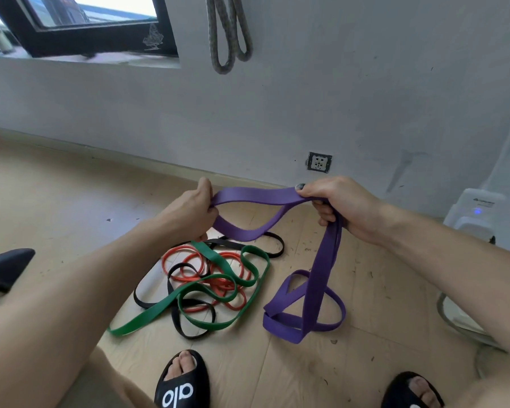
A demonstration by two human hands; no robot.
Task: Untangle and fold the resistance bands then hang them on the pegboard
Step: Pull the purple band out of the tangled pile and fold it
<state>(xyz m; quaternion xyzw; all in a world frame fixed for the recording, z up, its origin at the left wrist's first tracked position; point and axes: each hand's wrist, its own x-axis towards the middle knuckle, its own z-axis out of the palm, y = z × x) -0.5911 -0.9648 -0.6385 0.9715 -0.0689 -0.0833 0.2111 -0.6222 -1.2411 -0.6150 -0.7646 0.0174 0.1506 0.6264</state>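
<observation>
Purple resistance band (324,260) is the one in hand, stretched between both hands above the floor. The fingers (326,214) of the right hand (342,204) are curled around a doubled stretch of it, thumb pressed on top; the left hand (196,207) has its fingers closed round the band's other end, though that grip is partly hidden behind the back of the hand. Between the hands one strand runs fairly flat while a second sags beneath it. From the right hand two strands drop to the floor (71,207), where the band lies in crossed loops, apart from the pile.

That pile, just left of it, holds the green band (218,257), the orange band (212,278) and the black band (189,328), all interlaced.

My judgement: this is the untangling-and-folding step for the purple band, with the other three untouched. Next the hanging loops need lifting clear and uncrossing so the band folds flat. A grey looped band (228,33) hangs on the wall (365,83) above; no pegboard is visible.
</observation>
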